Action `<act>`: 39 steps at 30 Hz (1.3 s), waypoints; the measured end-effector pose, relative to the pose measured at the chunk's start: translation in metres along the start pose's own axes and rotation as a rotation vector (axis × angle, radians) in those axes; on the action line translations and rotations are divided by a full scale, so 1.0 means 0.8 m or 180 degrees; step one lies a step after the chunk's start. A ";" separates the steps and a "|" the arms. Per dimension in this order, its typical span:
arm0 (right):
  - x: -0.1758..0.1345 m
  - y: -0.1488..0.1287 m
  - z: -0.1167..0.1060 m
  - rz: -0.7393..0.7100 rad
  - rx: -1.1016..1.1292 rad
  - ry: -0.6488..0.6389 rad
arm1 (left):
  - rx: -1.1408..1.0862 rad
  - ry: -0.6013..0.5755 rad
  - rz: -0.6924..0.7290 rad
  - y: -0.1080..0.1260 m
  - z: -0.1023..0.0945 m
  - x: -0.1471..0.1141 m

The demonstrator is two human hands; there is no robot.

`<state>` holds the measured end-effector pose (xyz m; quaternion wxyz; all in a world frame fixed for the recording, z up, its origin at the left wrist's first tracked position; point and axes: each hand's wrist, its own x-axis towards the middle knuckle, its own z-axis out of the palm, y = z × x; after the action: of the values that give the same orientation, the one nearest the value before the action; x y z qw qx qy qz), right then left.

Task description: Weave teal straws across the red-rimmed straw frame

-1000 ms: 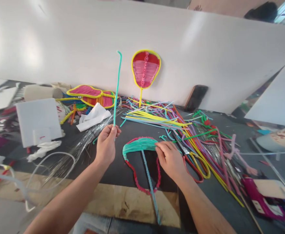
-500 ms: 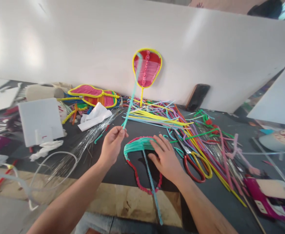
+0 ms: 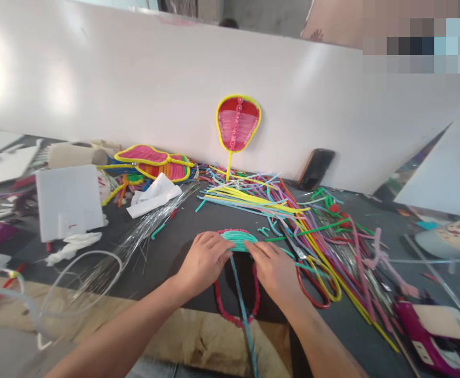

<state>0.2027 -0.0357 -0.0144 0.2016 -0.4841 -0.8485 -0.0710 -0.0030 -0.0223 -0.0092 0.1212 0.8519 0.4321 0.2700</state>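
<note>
A fan-shaped frame of red pipe cleaner [image 3: 257,289] lies in front of me, its top part filled with rows of teal pipe cleaner [image 3: 235,240]. A blue-teal pipe-cleaner stem [image 3: 241,302] runs down its middle and past the lower rim. My left hand [image 3: 207,261] is closed on the left edge of the teal rows. On the opposite edge, my right hand [image 3: 271,265] pinches the rows, fingertips hidden in part. A loose teal length [image 3: 312,269] sticks out to the right from under my right hand, across the red-handled scissors [image 3: 312,299].
A finished yellow-rimmed fan [image 3: 237,123] leans on the white board [image 3: 143,89], beside a phone [image 3: 317,168]. Piled pipe cleaners [image 3: 253,199] lie behind my hands. Silvery wires [image 3: 135,239], a white card [image 3: 69,202] and a looped cable [image 3: 82,254] are left; a magenta glue gun [image 3: 422,331] is right.
My left hand has come down and right from holding up a teal strand to gripping the fan's left edge. My right hand, previously spread flat on the fan, now pinches its right edge.
</note>
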 end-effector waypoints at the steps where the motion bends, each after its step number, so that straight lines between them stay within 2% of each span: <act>1: 0.000 0.004 0.001 0.0182 -0.0044 -0.0005 | 0.0146 -0.0029 -0.0052 -0.004 0.000 -0.001; 4: 0.000 0.010 0.002 0.0729 -0.0154 -0.0022 | 0.0609 -0.0287 -0.0201 -0.013 0.005 -0.006; 6: 0.001 0.009 0.003 0.0933 -0.0180 -0.0253 | 0.0781 -0.0504 -0.0245 -0.016 0.010 -0.012; 10: 0.001 0.000 0.008 0.0883 -0.0081 -0.0853 | 0.0932 -0.0735 -0.0144 -0.015 0.017 -0.022; 13: 0.001 -0.002 0.010 0.0879 -0.0132 -0.1060 | 0.1021 -0.0749 -0.0045 -0.016 0.018 -0.025; 15: 0.001 0.002 0.011 0.0917 -0.0036 -0.0939 | 0.1054 -0.0731 0.0002 -0.017 0.018 -0.025; 20: 0.000 0.018 0.005 0.1237 0.0284 -0.0302 | 0.1053 -0.0787 0.0112 -0.020 0.013 -0.023; 26: 0.002 0.027 -0.005 0.1246 0.0258 -0.0113 | 0.0821 -0.1179 0.0278 -0.014 0.006 -0.022; 29: 0.001 0.026 -0.001 0.1202 0.0256 -0.0166 | 0.0843 -0.1244 0.0209 -0.010 0.009 -0.025; 33: -0.001 0.022 0.006 0.1213 0.0412 -0.0536 | 0.0908 -0.1292 0.0255 -0.009 0.013 -0.026; 35: -0.001 0.022 0.005 0.1227 0.0471 -0.0578 | 0.0934 -0.1315 0.0250 -0.007 0.008 -0.022; 39: 0.000 0.029 -0.001 0.1472 0.0448 -0.0642 | 0.1157 -0.0995 -0.0016 0.020 -0.013 -0.015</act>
<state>0.2229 -0.0235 -0.0151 0.1600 -0.6546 -0.7339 0.0849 -0.0036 -0.0420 0.0019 0.0320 0.8901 0.4517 0.0523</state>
